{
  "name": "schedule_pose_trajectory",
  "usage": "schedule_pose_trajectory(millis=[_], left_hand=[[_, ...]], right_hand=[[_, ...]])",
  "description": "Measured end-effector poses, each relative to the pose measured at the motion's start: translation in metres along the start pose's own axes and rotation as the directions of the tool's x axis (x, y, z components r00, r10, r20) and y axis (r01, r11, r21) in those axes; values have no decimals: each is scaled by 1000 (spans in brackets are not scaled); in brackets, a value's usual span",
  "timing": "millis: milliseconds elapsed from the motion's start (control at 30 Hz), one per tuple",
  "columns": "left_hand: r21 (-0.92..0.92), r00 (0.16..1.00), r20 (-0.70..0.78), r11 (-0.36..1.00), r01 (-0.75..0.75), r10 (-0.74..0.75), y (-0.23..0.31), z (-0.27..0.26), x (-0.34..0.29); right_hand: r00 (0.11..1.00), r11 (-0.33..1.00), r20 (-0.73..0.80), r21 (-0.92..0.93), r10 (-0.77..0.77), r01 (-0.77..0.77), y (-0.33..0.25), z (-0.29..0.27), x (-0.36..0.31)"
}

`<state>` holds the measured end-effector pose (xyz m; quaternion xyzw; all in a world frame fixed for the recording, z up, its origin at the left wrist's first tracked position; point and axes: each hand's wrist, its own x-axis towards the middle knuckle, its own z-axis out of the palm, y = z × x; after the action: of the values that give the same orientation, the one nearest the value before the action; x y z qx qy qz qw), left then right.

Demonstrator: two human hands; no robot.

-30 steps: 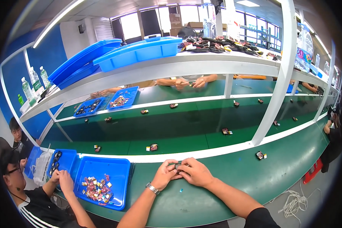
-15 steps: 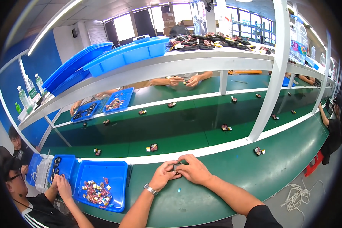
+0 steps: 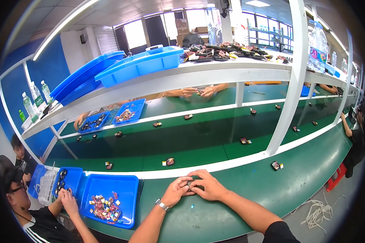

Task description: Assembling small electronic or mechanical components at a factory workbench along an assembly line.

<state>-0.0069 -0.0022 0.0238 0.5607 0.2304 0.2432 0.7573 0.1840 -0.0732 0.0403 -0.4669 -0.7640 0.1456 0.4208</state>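
My left hand (image 3: pixel 177 192) and my right hand (image 3: pixel 209 186) meet over the green worktop in front of me. Both have their fingers closed around a small dark piece (image 3: pixel 190 184), which they mostly cover; its exact kind cannot be made out. A wristwatch with a metal band (image 3: pixel 162 205) is on my left wrist. Left of my left forearm, a blue tray (image 3: pixel 127 184) holds a heap of small assemblies (image 3: pixel 105 208) with reddish wires and white and yellow bits. A tiny light-blue scrap (image 3: pixel 192 206) lies on the worktop just below my hands.
Beyond a white rail, small wired parts (image 3: pixel 170 161) lie spaced along a green belt (image 3: pixel 202 148). A white post (image 3: pixel 286 97) rises at right. Overhead, a shelf carries blue trays (image 3: pixel 140 65) and piled parts (image 3: pixel 223 52). At left a co-worker's hands (image 3: pixel 69 200) work near another blue tray.
My view has tipped slightly. My hands remain together on the dark piece, with the right fingers a little shifted. Parts on the belt appear slightly farther right, and another shows at its far left.
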Motion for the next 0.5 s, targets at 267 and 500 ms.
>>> schedule_pose_trajectory(millis=[267,500], left_hand=[[-24,999,-12,999,-46,46,-7,-5,2],[-94,999,-8,995,-44,43,-7,-5,3]], right_hand=[[991,997,-135,-73,-5,-5,-2,12,-2],[976,998,-217,-47,33,-44,3,24,-6]])
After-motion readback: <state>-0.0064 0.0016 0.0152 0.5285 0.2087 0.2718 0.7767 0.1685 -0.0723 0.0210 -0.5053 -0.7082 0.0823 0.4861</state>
